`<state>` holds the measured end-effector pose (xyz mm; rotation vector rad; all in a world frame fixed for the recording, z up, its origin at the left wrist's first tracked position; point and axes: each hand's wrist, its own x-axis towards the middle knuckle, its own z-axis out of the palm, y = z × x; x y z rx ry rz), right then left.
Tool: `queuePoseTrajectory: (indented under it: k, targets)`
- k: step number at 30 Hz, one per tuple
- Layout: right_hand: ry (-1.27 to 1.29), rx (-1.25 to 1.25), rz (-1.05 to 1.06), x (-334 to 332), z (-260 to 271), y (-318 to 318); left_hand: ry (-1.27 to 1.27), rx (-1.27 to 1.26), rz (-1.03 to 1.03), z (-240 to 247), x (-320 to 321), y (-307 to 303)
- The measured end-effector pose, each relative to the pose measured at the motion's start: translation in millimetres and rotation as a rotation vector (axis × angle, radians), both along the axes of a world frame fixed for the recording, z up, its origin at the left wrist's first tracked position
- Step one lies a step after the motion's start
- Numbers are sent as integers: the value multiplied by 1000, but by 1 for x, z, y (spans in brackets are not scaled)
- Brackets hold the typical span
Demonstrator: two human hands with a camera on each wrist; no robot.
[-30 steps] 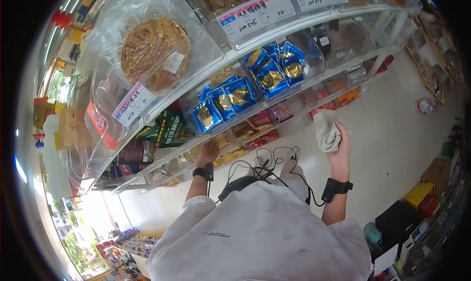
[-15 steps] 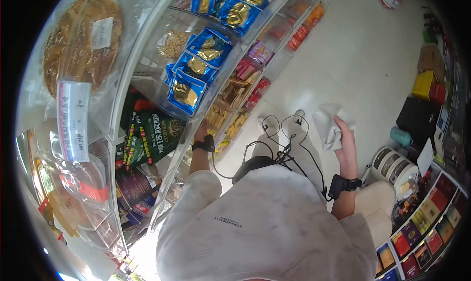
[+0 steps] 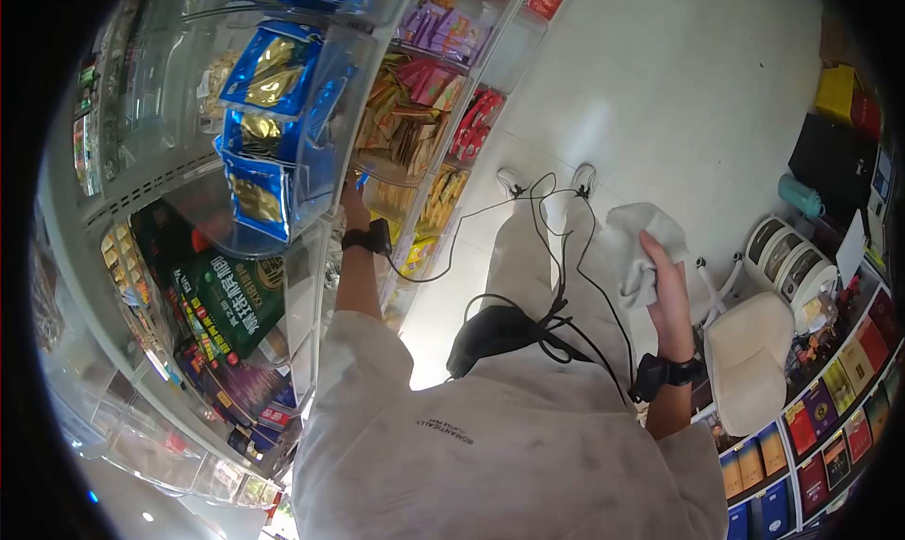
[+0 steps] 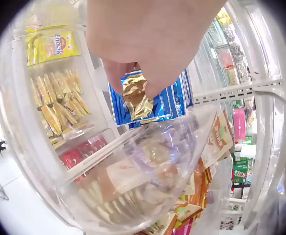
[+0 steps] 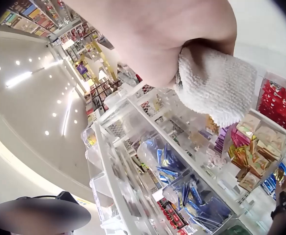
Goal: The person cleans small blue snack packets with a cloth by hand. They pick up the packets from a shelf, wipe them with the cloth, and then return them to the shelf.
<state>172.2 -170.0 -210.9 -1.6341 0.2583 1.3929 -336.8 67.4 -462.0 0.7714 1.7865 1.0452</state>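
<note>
In the left wrist view, my left hand (image 4: 150,41) pinches a blue and gold packet (image 4: 138,100) among similar packets in a clear bin. The head view shows that hand (image 3: 353,204) low beside the shelf, its fingers mostly hidden by the bins. A crumpled pale cloth (image 3: 643,243) is gripped in my right hand (image 3: 669,295), held away from the shelf over the floor. Up close in the right wrist view, the fingers of the right hand (image 5: 170,41) curl round the white, textured cloth (image 5: 216,85).
Tiered shelving on the left carries clear bins of snacks, blue packets (image 3: 273,69) and a green bag (image 3: 231,300). Black cables (image 3: 561,304) hang before my legs. A cream seat (image 3: 751,361) and boxed goods (image 3: 820,408) stand at the right.
The view has swung so that the shelf sits further left and nearer. My left hand has gone lower behind the bins. The right hand still holds the cloth.
</note>
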Motion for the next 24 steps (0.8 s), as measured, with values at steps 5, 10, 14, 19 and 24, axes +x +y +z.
queuePoseTrajectory:
  k: [5,10,14,19,24]
  targets:
    - [-24,-76,-58,-4,-23,-20,825,-164,-263,-147,-148,41]
    - [-21,-137,-66,-2,-43,-35,502,-215,133,-35,-26,41]
    - [64,-177,-37,2,-43,-37,443,-113,150,-42,-35,37]
    - [44,-163,-45,2,-47,-37,331,80,85,-58,-50,38]
    - [44,-160,-68,0,-48,-32,660,-53,173,-44,-32,40]
